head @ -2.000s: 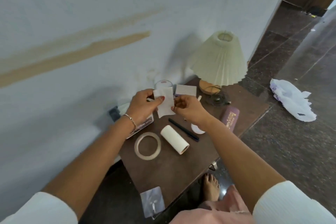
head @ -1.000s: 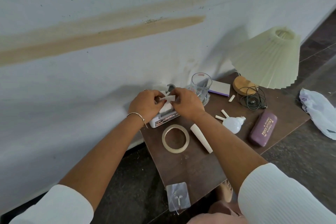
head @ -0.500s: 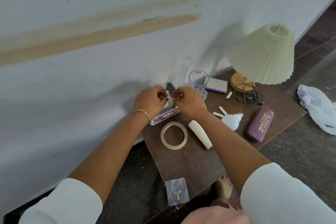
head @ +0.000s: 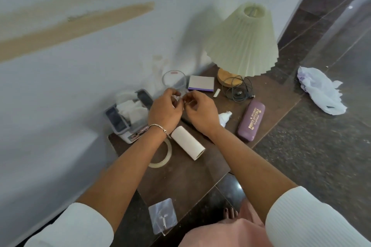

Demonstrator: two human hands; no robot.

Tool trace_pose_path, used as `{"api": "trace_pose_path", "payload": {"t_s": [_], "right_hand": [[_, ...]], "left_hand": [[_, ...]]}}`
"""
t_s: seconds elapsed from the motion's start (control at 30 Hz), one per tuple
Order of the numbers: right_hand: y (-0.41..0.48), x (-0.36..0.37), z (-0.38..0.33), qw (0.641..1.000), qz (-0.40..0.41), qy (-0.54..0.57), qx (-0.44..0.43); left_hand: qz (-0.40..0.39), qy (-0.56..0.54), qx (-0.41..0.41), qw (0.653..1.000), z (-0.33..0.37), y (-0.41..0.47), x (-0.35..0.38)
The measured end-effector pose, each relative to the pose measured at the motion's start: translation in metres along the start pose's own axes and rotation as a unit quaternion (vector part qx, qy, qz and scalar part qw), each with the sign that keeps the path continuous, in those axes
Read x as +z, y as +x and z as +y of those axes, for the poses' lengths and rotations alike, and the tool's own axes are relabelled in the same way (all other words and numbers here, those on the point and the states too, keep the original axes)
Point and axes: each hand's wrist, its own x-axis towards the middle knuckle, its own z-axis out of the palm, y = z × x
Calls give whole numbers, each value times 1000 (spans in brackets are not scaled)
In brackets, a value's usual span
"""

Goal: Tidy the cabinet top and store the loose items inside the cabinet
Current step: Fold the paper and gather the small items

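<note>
Both hands meet above the far middle of the cabinet top (head: 186, 182), just in front of the glass (head: 173, 80). The left hand (head: 164, 113) and the right hand (head: 200, 113) have their fingers curled, with the tips pressed together on a small white piece (head: 182, 101). It is too blurred to name.

The far edge stands against the wall (head: 80, 86). At the far left corner sits an open box (head: 128, 115) with white tissues in it, touching the wall. A purple case (head: 251, 120) lies along the right edge, very near to it. A clear hook sheet (head: 163, 219) hangs a little over the near edge.

The lamp (head: 243, 40), its cable (head: 239, 91) and a notepad (head: 201, 83) fill the far right. A white roll (head: 188, 146) and a tape ring (head: 168, 155) lie under the forearms. Bare wood is open between the roll and the hook sheet. To the right is the dark floor (head: 321, 166) with a plastic bag (head: 321, 91) on it.

Half a second ago the hands were over the right end of the box. Now they are to the right of it, so the tissues show. The wide paper from two seconds ago is now only this small piece. The roll, the ring and the case lie as before.
</note>
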Motion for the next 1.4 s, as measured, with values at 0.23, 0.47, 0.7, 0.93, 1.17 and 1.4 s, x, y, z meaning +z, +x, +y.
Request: {"api": "trace_pose_path", "payload": {"t_s": [0.23, 0.47, 0.7, 0.93, 1.17, 1.4], "right_hand": [[-3, -40, 29, 998, -37, 13, 43], [-17, -81, 34, 982, -121, -47, 135], [-28, -108, 8, 958, -189, -73, 203], [-28, -113, 12, 946, -251, -136, 156], [-26, -109, 38, 917, -361, -169, 22], [-40, -110, 49, 894, -419, -153, -38]], "left_hand": [[-33, -19, -52, 998, 38, -1, 39], [-78, -79, -180, 977, 63, -15, 41], [-136, -72, -297, 942, 69, -42, 22], [-107, -70, -410, 903, 67, -76, 28], [68, -41, -475, 877, 65, -98, 47], [114, -79, -484, 864, 64, -112, 67]]}}
